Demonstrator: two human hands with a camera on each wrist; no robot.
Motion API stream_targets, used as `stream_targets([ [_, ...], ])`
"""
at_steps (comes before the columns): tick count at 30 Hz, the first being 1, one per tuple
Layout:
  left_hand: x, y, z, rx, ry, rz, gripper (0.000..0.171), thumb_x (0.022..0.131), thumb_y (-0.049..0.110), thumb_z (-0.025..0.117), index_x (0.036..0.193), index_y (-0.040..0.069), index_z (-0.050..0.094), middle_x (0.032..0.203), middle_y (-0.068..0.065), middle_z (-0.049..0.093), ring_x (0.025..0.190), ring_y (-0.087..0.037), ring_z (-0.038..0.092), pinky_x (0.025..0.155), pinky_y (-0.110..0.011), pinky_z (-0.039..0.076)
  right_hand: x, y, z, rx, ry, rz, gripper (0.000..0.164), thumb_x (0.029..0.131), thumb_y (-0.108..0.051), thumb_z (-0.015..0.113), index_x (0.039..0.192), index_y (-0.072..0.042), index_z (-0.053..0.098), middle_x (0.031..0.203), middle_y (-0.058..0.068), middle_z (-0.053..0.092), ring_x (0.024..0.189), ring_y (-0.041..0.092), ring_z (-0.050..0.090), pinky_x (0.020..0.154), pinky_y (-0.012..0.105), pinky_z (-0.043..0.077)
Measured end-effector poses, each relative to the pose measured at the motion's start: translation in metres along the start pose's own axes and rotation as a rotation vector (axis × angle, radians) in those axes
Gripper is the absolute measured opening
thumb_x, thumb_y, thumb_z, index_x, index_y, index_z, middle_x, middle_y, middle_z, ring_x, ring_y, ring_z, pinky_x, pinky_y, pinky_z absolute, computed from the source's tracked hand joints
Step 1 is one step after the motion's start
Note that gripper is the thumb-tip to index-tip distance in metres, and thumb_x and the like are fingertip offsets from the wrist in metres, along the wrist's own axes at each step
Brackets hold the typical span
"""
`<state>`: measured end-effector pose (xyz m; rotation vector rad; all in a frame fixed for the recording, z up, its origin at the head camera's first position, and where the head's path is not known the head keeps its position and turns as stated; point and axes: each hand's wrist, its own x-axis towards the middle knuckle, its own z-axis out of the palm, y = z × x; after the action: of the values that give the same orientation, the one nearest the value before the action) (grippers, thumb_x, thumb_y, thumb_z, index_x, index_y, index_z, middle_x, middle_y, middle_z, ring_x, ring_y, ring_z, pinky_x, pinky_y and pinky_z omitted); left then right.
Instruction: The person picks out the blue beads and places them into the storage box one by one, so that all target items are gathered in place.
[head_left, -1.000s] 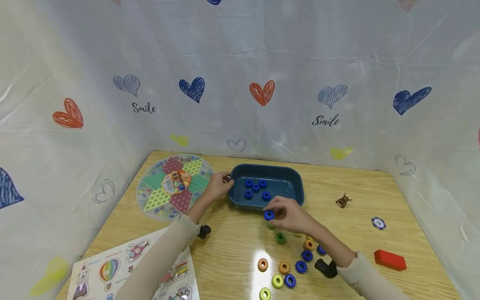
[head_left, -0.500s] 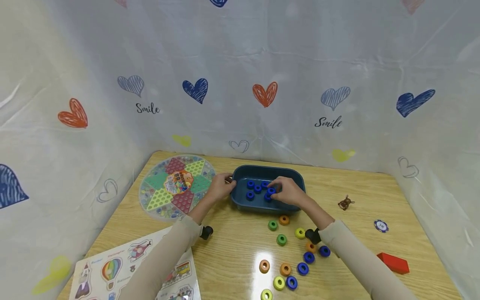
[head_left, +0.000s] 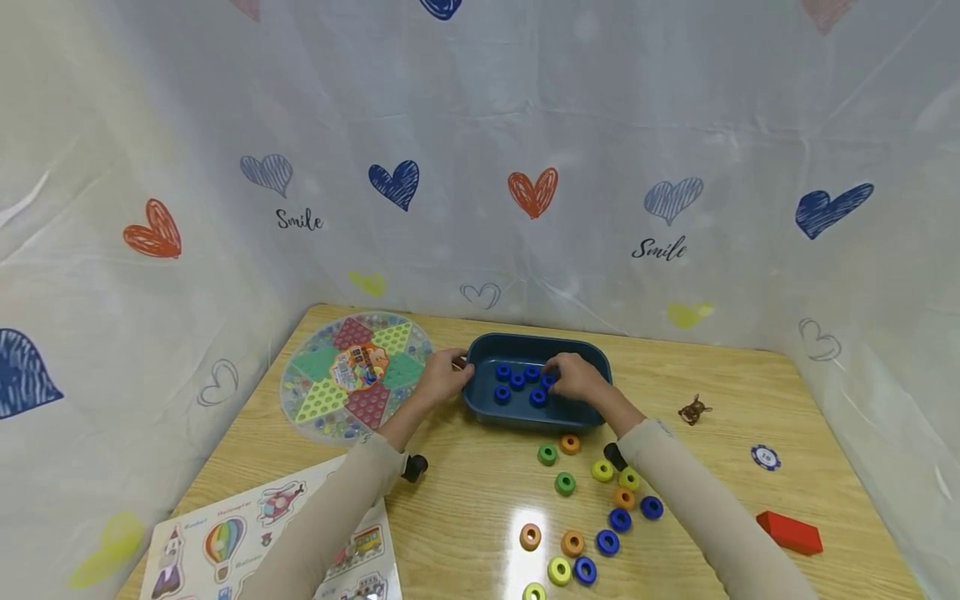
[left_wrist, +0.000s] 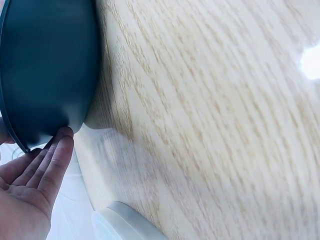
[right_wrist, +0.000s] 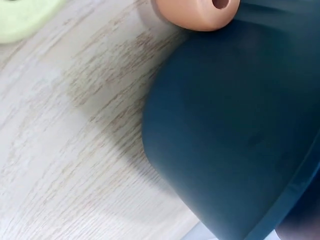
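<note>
Hands (head_left: 444, 377) (head_left: 574, 377) touch dark tray (head_left: 502, 348), bright ring (head_left: 548, 382) (both blue).

Free room between dark tray (head_left: 525, 419) and brown figurine (head_left: 693, 409); loose rings (head_left: 567, 546) in the way before the tray.

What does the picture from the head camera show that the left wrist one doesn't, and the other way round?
Only the head view: the right hand inside the tray, the blue rings in there, the red block, the brown figurine and the hearts on the backdrop.

Only the left wrist view: the palm side of the left hand, its fingers against the tray's outer wall.

Both: the left hand, the tray and the wood-grain table.
</note>
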<state>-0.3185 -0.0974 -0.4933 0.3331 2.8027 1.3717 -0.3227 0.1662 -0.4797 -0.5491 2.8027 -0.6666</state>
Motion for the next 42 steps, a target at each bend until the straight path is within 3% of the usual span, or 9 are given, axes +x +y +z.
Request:
stream_targets([
  [10,0.0,0.0,0.0,-0.006,-0.001,-0.023,0.031,0.088,0.012,0.06,0.116,-0.001,0.062,0.091,-0.01,0.064,0.081,-0.021,0.061,0.061,-0.028,0.051,-0.01,-0.008,-0.019,0.037,-0.031,-0.053,0.026,0.079,-0.009,0.071,0.104,-0.001,0.068,0.1,0.011,0.064,0.096,0.027,0.058,0.082,0.042,0.047],
  [17,0.002,-0.001,0.0,-0.01,0.0,-0.035,0.031,0.088,0.013,0.06,0.118,0.002,0.061,0.09,-0.009,0.065,0.08,-0.019,0.061,0.061,-0.028,0.051,-0.03,-0.016,-0.04,0.109,-0.045,-0.172,0.025,0.084,-0.009,0.066,0.106,0.004,0.065,0.095,0.01,0.065,0.087,0.024,0.06,0.074,0.038,0.049],
  [20,0.002,-0.002,0.001,-0.01,-0.005,-0.039,0.032,0.088,0.012,0.06,0.118,0.002,0.061,0.09,-0.009,0.065,0.08,-0.019,0.061,0.061,-0.028,0.051,-0.045,-0.022,-0.048,0.129,-0.093,-0.224,0.024,0.085,-0.012,0.066,0.106,0.0,0.066,0.091,0.003,0.065,0.08,0.017,0.06,0.068,0.032,0.049],
  [27,0.004,-0.001,0.0,0.001,0.002,-0.036,0.033,0.089,0.013,0.059,0.119,0.002,0.061,0.093,-0.009,0.064,0.081,-0.02,0.06,0.061,-0.029,0.051,-0.096,-0.044,-0.056,0.161,-0.295,-0.365,0.018,0.086,-0.016,0.066,0.102,-0.008,0.068,0.087,-0.006,0.064,0.078,0.011,0.06,0.066,0.025,0.049],
  [33,0.004,0.0,-0.002,0.009,-0.001,-0.031,0.033,0.089,0.014,0.06,0.119,0.001,0.061,0.094,-0.01,0.064,0.082,-0.021,0.061,0.062,-0.029,0.052,-0.143,-0.05,-0.042,0.168,-0.382,-0.411,0.016,0.085,-0.015,0.067,0.101,-0.013,0.07,0.086,-0.01,0.063,0.076,0.003,0.058,0.064,0.022,0.049],
  [42,0.001,-0.001,0.001,0.008,-0.015,-0.03,0.032,0.089,0.014,0.059,0.118,0.002,0.061,0.094,-0.01,0.065,0.083,-0.021,0.06,0.063,-0.029,0.051,-0.193,-0.039,0.007,0.314,-0.342,-0.456,0.021,0.078,-0.007,0.072,0.099,-0.012,0.07,0.093,-0.008,0.063,0.079,0.004,0.058,0.063,0.022,0.05],
])
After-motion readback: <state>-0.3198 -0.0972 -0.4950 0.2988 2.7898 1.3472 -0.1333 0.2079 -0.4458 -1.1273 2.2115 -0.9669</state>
